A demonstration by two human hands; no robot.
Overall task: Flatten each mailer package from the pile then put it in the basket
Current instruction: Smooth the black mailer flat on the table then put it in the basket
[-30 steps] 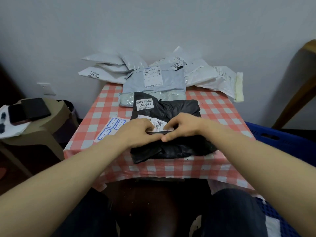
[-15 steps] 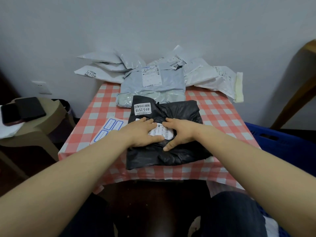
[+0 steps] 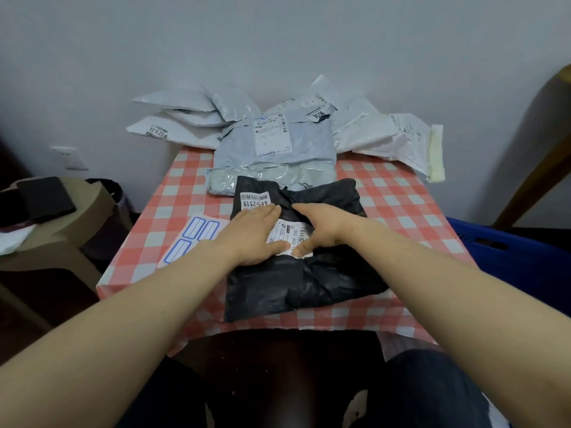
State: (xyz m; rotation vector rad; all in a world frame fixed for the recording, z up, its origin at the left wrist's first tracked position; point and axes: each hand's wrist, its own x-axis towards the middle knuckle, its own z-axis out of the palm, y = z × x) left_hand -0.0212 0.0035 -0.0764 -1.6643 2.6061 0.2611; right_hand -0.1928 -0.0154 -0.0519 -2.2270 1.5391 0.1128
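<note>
- Small table under a red-and-white checked cloth (image 3: 401,208), pushed right up against a plain pale wall (image 3: 278,41).
- The crinkly black plastic mailer package (image 3: 309,285) lies on the near half of the table, with its front edge close to the table's near edge.
- The left hand (image 3: 256,236) is palm down on the mailer's left part. Its fingers are straight and together, pressing flat and not grabbing anything.
- The right hand (image 3: 321,230) lies flat just beside it, fingers straight, also only pressing. The two thumbs nearly meet on a white shipping label (image 3: 293,233) stuck on the bag.
- A smaller white tag reading 44-5-2519 (image 3: 255,200) sits at the bag's far left corner, right by the left fingertips.
- Just behind the bag, against its far edge, is the pile of grey and white plastic mailers (image 3: 272,143), heaped along the wall.
- Left of the bag there's a white sheet of blue-bordered stickers (image 3: 191,239), beside the left wrist.
- A blue plastic basket (image 3: 506,251) sits off the right side of the table, lower down and only partly in view.
- Far left is a tan stool (image 3: 61,242) with a dark flat thing on top, and a white wall socket (image 3: 69,157) behind it.
</note>
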